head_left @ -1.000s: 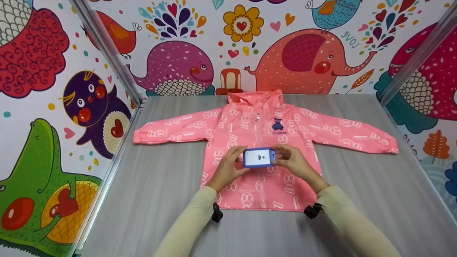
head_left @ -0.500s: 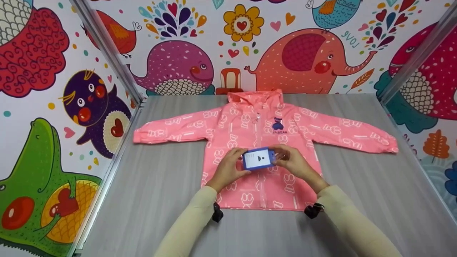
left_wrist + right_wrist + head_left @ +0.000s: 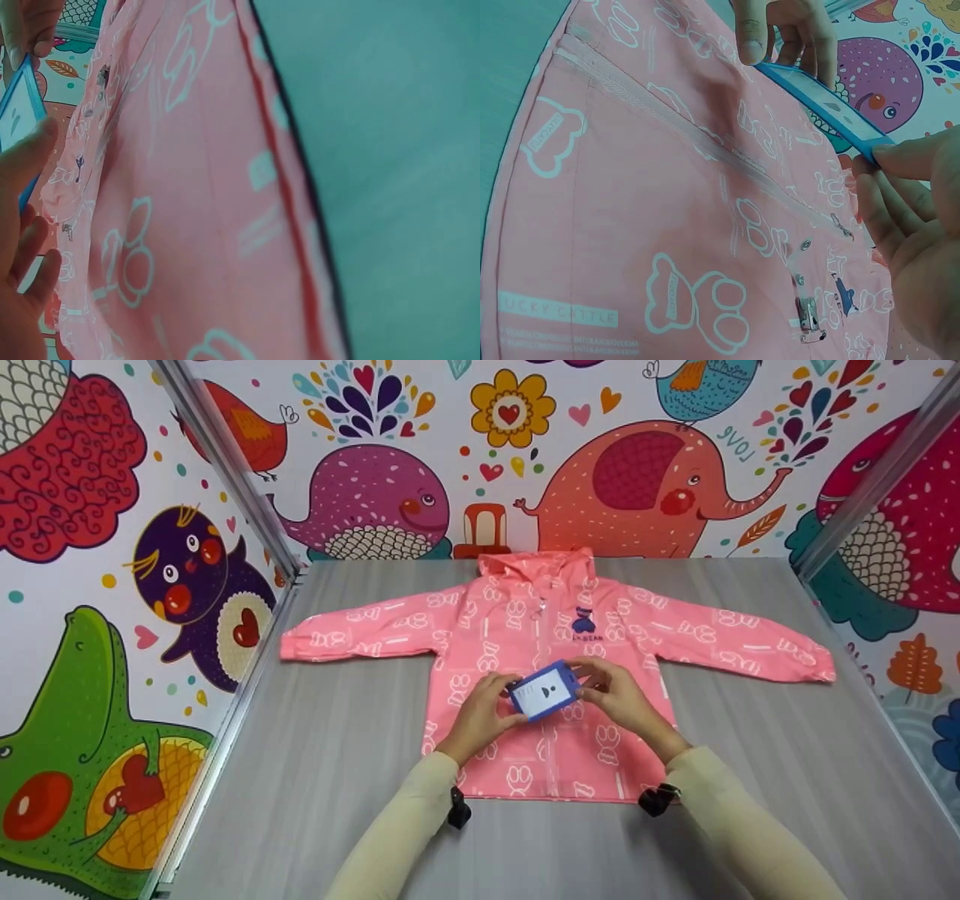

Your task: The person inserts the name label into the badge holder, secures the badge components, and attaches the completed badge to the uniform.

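1. A blue-framed card holder (image 3: pixel 544 691) is held clear above the front of a pink hooded jacket (image 3: pixel 517 634), slanted with its right end farther from the person.
2. The left hand (image 3: pixel 482 716) pinches its left end, thumb on the near edge, fingers at the far side.
3. The right hand (image 3: pixel 619 696) pinches the other end (the one with the slot) between thumb and fingers.
4. The jacket lies spread on a grey table (image 3: pixel 330 750), sleeves out.
5. A small metal piece (image 3: pixel 808 319), perhaps a clip, shows near the dark logo (image 3: pixel 583 621).
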The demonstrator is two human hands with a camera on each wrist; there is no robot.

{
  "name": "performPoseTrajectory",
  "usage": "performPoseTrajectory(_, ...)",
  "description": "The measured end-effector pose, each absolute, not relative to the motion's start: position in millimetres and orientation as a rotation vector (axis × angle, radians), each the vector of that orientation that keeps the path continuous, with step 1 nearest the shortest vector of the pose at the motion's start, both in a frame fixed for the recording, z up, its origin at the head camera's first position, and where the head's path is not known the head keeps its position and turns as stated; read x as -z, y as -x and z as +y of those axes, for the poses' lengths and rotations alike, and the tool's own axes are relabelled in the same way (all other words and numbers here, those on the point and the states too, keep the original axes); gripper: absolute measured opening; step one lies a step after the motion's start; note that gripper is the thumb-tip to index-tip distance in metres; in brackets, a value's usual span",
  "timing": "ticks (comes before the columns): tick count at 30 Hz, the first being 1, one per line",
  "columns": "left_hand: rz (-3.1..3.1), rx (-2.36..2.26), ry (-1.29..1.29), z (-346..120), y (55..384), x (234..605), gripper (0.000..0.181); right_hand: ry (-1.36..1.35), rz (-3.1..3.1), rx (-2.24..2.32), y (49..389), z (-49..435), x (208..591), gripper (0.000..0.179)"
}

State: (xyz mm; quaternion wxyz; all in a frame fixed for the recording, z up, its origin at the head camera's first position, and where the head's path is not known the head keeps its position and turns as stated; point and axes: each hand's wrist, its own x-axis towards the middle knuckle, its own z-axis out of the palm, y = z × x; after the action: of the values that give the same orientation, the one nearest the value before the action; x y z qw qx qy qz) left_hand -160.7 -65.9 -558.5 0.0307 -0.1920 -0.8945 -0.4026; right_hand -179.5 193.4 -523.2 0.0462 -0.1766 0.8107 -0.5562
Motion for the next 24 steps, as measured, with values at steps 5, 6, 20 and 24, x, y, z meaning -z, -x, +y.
performPoseTrajectory(5,-2.74,1.265,0.596,-64,161,559,0.032,0.471,2.53,1.73,180,192,521,0.037)
performPoseTrajectory(6,-2.734,1.28,0.602,-64,161,560,0.029,0.466,2.537,1.74,180,192,521,0.035)
performPoseTrajectory(20,-2.67,1.564,0.646,-55,160,561,0.021,0.426,2.525,1.85,183,188,520,0.019)
performPoseTrajectory(24,-2.605,1.634,0.617,-54,160,565,0.018,0.461,2.527,1.856,186,189,519,0.021)
